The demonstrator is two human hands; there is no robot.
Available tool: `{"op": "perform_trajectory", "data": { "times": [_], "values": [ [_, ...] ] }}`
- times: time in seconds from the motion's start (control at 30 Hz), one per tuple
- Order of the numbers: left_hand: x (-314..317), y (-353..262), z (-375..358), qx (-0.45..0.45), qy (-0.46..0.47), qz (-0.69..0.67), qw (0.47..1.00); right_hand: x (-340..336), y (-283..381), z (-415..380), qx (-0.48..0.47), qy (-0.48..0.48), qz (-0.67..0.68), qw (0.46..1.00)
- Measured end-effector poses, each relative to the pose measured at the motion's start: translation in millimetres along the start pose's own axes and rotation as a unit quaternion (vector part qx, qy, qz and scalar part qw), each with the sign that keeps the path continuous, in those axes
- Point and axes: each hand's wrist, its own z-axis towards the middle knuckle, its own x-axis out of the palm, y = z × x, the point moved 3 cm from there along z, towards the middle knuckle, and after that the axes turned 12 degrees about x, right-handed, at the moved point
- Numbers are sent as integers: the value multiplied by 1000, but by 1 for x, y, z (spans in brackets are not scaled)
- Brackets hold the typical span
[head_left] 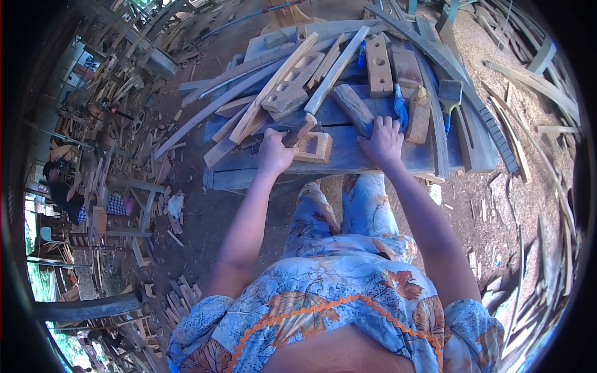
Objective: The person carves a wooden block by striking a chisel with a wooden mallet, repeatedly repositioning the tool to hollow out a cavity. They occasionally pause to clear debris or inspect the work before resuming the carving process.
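My left hand [277, 151] is closed around a short, dark piece of wood [300, 130] with a pale, rough end. Just under and beside it, a light wooden block [321, 148] with a recess cut in it lies near the bench's front edge. My right hand [383, 144] has its fingers bent over the near end of a thick, weathered wooden block [352, 108], which slants away to the left. Right of that hand are a blue-handled tool [400, 107] and an upright-lying wooden piece [420, 115] with a chipped top.
The low wooden workbench [242, 178] carries long strips, a block with holes [379, 65], another slotted block [293, 86] and a brush-like tool [449, 96]. A long notched strip [479, 105] lies along its right side. Wood scraps cover the ground; another person [65, 189] is far left.
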Motion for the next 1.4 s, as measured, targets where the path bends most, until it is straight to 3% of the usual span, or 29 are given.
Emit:
{"op": "perform_trajectory", "data": {
  "times": [0.43,0.93,1.23,1.3,1.4],
  "values": [
    [13,10,2,-64,49,-41,996,-1,0,-1,1,-14,19,1000],
    [11,-6,9,-72,87,41,993,-2,-1,-1,-5,-20,37,999],
    [24,12,6,-45,18,29,998,-1,-5,-1,-7,-24,58,998],
    [27,23,4,-88,10,-88,992,-1,-7,0,-6,-23,63,998],
    [19,18,4,-77,12,-87,993,-1,-7,-1,-7,-18,64,998]
  ]
}}
